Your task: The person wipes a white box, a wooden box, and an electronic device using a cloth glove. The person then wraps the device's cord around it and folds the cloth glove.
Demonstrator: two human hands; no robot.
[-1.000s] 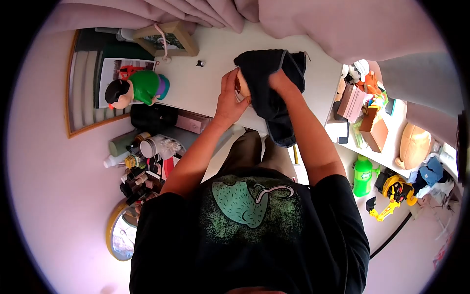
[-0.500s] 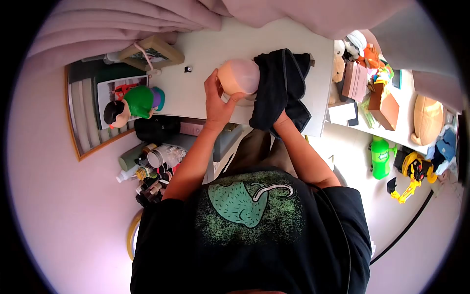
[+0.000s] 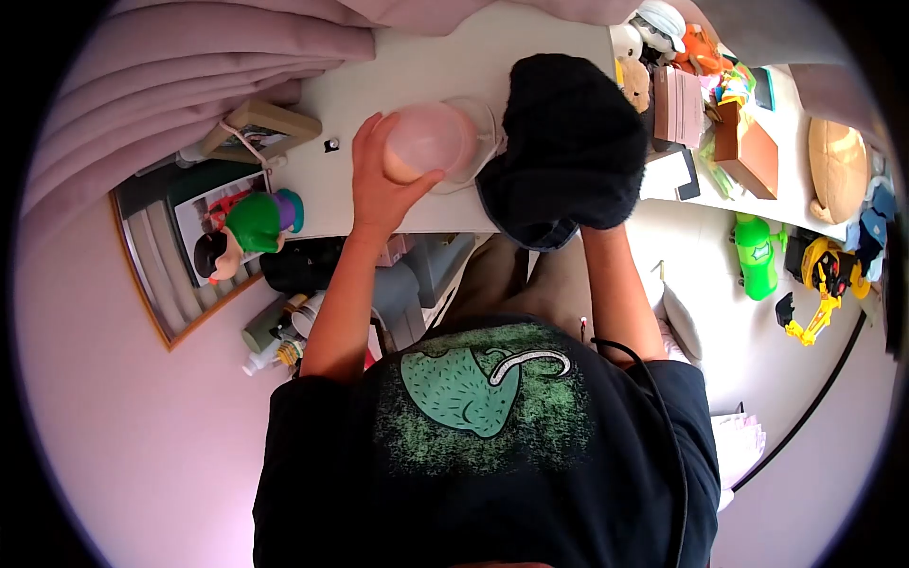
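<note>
My left hand (image 3: pixel 388 185) is wrapped around the side of a round, pink, translucent dome-like thing (image 3: pixel 431 142), thumb at its near edge and fingers on the far side. A clear, rounded piece with a rim (image 3: pixel 486 133) shows just right of the dome; I cannot tell whether they are joined. A fuzzy black cloth (image 3: pixel 573 142) covers my right hand to the wrist (image 3: pixel 606 239) and is held up by it. The fingers of that hand are hidden under the cloth.
Both hands work over a white desk (image 3: pixel 454 57). To the left are a picture frame (image 3: pixel 260 133) and a green-clad figurine (image 3: pixel 256 222). Boxes (image 3: pixel 748 156) and soft toys (image 3: pixel 705 47) crowd the right side. A green bottle (image 3: pixel 756 256) is below them.
The dome has moved left and turned, showing more of its pink face. The black cloth has lifted and spread over my right hand, which has shifted right. The clear rimmed piece now shows more.
</note>
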